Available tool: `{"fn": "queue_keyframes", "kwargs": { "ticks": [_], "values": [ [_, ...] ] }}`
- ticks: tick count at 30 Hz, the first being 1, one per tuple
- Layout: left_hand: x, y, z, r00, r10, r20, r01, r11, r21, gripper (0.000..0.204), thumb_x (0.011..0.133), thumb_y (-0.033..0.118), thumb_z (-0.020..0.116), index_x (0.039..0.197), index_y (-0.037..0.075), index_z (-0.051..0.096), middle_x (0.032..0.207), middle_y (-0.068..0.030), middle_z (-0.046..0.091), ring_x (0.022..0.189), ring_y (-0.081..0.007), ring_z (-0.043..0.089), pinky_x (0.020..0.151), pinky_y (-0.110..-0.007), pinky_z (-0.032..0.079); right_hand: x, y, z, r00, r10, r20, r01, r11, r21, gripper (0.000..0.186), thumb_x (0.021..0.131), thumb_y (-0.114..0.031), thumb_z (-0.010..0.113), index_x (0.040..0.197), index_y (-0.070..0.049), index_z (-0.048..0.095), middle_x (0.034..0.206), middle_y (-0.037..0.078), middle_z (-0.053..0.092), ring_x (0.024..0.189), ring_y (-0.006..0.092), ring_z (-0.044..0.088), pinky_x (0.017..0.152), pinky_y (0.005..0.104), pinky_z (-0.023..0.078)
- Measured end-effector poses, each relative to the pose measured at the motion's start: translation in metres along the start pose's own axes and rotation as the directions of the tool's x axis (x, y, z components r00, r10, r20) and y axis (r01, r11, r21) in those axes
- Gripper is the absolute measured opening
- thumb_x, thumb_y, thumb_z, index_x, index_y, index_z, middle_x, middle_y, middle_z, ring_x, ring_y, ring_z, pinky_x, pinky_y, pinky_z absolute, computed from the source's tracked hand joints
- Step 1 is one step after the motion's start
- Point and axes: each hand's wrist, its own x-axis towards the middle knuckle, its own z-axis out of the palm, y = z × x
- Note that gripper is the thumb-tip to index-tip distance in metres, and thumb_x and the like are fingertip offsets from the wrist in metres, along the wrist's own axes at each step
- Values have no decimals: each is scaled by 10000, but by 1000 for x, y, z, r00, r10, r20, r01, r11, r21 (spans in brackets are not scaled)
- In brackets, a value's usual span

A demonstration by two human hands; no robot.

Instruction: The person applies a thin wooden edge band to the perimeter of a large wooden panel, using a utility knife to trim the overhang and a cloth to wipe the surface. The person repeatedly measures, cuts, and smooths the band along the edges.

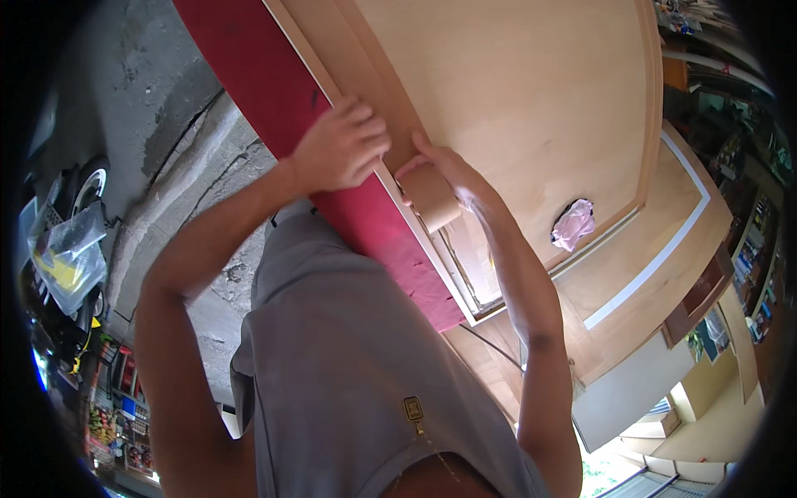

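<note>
A broad wooden panel [515, 91] with a raised border fills the upper middle, and cracked concrete floor [149, 75] spreads at the left. A red covering [365, 224] runs along the panel's left edge, between it and the person's grey top [332, 332]. Beyond the panel's right side is a pale board [631, 274] with a white stripe; crowded shelves [755, 249] stand past it, their labels too small to read. A clear plastic bag [70, 253] with something yellow inside sits beside a wheel [90, 189]. The left hand [344, 145], blurred, curls its fingers together over the border; whether they pinch anything, I cannot tell. The right hand [457, 174] wraps its fingers around a brown roll [435, 199] at that border, one digit stretched past it; its forearm crosses the panel's lower edge. A crumpled pink cloth [574, 224] lies on the panel. A gold pendant [413, 408] bears an unreadable mark.
</note>
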Motion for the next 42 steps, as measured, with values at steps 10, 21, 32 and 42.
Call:
{"fn": "queue_keyframes", "kwargs": {
  "ticks": [10,21,32,42],
  "values": [
    [56,-16,71,568,-510,-647,590,799,-112,565,919,357,549,1349,1,464,1403,-288,386,1331,-477,301,1098,-527,249,41,23,-18,849,-528,11,527,849,42,791,943,-692,343,1056,53,581,764,175,680,654,237,686,602,316,564],
    [85,-23,97,439,-522,-731,849,507,148,854,946,501,468,1484,-91,167,1529,-383,74,1438,-515,53,1179,-555,37,-5,92,3,612,-779,-136,783,621,-41,483,847,-428,737,965,38,688,825,85,694,774,131,638,696,259,495],
    [92,-28,107,362,-559,-746,872,486,59,964,913,587,492,1482,-105,137,1516,-400,93,1434,-523,57,1179,-561,47,-87,166,-42,826,-557,-83,491,786,-376,477,817,-439,747,978,8,708,705,78,680,676,122,617,610,296,465],
    [96,-23,107,346,-622,-702,898,438,55,1065,880,698,450,1495,-95,94,1544,-362,58,1451,-491,21,1186,-536,19,-142,244,-64,904,-428,3,327,686,-650,338,748,-305,821,894,-21,711,886,92,724,873,178,646,961,378,419]
  ]
}}
